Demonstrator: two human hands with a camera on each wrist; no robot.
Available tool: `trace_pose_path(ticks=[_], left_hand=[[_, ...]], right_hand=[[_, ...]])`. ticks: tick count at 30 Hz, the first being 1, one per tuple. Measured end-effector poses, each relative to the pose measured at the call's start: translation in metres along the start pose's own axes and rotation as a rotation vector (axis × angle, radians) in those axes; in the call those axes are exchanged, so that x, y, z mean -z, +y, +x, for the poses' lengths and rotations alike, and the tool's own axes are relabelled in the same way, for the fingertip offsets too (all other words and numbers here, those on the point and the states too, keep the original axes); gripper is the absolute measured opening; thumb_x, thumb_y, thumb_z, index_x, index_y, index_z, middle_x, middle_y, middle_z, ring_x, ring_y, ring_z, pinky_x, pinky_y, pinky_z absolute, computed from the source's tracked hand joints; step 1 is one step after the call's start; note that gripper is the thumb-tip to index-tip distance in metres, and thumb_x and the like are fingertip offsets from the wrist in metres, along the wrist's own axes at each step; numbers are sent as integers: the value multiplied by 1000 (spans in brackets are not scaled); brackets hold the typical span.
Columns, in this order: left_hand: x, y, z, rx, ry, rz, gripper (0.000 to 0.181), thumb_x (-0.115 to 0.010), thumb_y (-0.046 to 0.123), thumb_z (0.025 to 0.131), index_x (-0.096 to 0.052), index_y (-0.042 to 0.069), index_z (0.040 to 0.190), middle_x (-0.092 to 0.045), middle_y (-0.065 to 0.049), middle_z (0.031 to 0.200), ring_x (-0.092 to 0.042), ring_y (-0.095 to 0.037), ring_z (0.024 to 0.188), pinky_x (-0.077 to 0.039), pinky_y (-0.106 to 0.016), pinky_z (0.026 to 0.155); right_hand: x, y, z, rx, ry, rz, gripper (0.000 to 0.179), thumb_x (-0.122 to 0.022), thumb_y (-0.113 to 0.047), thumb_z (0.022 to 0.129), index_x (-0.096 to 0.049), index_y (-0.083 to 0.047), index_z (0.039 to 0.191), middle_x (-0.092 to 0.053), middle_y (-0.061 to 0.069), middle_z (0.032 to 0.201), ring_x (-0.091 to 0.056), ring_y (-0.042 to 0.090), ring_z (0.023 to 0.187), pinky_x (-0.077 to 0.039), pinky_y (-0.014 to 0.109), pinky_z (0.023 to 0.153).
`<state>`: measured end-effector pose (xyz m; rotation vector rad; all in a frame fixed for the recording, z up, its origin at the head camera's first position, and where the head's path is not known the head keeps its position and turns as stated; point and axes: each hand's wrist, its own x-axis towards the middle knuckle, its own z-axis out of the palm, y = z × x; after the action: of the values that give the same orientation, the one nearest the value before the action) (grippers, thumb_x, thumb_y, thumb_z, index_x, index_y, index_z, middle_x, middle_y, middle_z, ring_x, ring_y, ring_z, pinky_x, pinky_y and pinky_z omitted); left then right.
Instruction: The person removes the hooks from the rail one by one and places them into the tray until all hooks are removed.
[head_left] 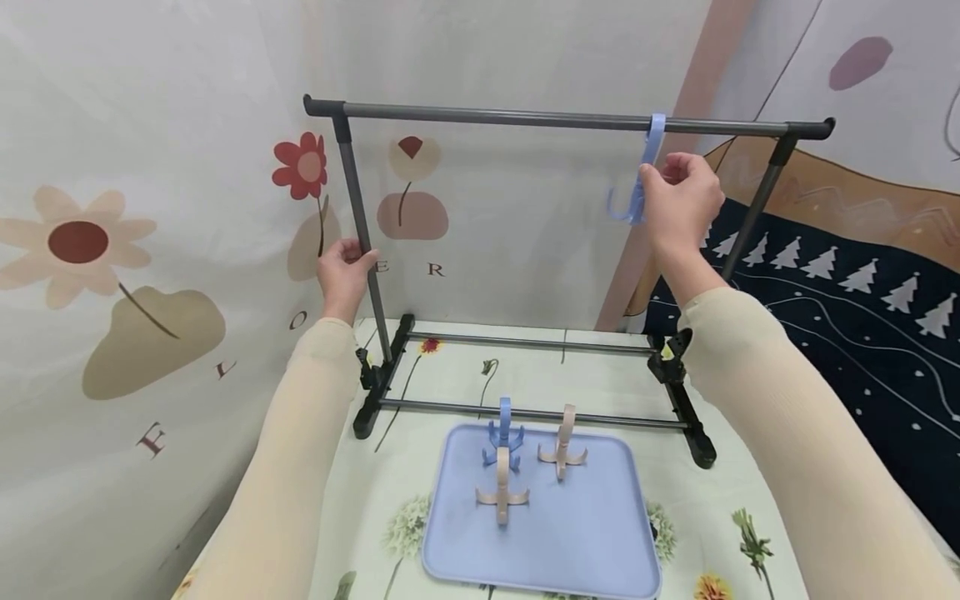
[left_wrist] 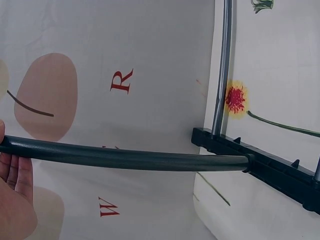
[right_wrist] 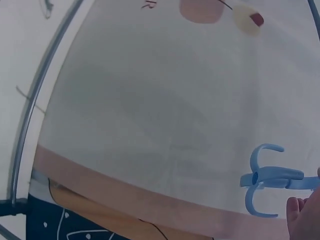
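Note:
A blue multi-prong hook [head_left: 639,187] hangs by its curved top over the upper bar [head_left: 495,116] of a dark metal rack, toward the right end. My right hand [head_left: 684,200] pinches the hook's stem just below the bar; in the right wrist view the prongs of the blue hook [right_wrist: 265,179] stick out past the fingertips. My left hand [head_left: 347,275] holds the rack's left upright [head_left: 356,200] at mid-height, thumb in front. The left wrist view shows that upright [left_wrist: 125,156] running from the fingers [left_wrist: 15,172] to the black foot.
Below the rack, a light blue tray [head_left: 577,550] rests on a flower-print cloth. Standing on it are one blue hook [head_left: 505,433] and two beige hooks [head_left: 502,500]. The rack's black feet [head_left: 697,442] and lower rods [head_left: 532,412] lie behind the tray. A printed curtain [head_left: 487,267] hangs behind.

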<state>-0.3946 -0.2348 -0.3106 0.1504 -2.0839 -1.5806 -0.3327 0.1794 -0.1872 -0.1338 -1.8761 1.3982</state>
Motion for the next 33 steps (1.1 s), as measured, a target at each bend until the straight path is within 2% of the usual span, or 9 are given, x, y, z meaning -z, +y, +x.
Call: trace_pose_path(ticks=[6,11,19,25,33], left_hand=[[0,-2,2,4,1,1,35,-69,26,95,-61,7,123,-63,-6,117,-57,-17,107,-46,-33,94],[-1,-3,2,4,1,-7,35,-69,26,94,-61,7,123,-63,-6,117,-57,-17,107,-45,-33,95],[-1,-2,3,3,10,-4,34,-70,25,94,-62,7,122,-64,-6,116,-57,-17,106,-45,-33,94],[-3,-3,3,8,12,-4,34,-70,27,94,-62,8,121,-64,-6,116,-57,-17,106,-45,-34,94],[-4,-4,2,0,16,-9,32,-71,26,94,-62,8,118,-64,-5,113,-58,-16,104,-46,-33,92]], right_hand=[[-13,-3,7,-82,29,-14,43,-71,-35,92,-61,-11,126,-60,3,118,-54,10,104,-47,29,98],[-22,-2,11,-97,44,-44,43,-71,-36,91,-60,-11,125,-56,-2,108,-50,9,101,-47,30,97],[-27,2,16,-94,46,-92,38,-70,-36,92,-61,-11,120,-58,-3,103,-53,10,98,-48,30,93],[-26,5,18,-80,48,-115,38,-68,-35,93,-66,-9,120,-68,6,116,-60,14,104,-48,33,98],[-23,8,15,-37,44,-147,39,-64,-36,96,-68,-9,123,-70,6,119,-64,17,107,-49,29,96]])
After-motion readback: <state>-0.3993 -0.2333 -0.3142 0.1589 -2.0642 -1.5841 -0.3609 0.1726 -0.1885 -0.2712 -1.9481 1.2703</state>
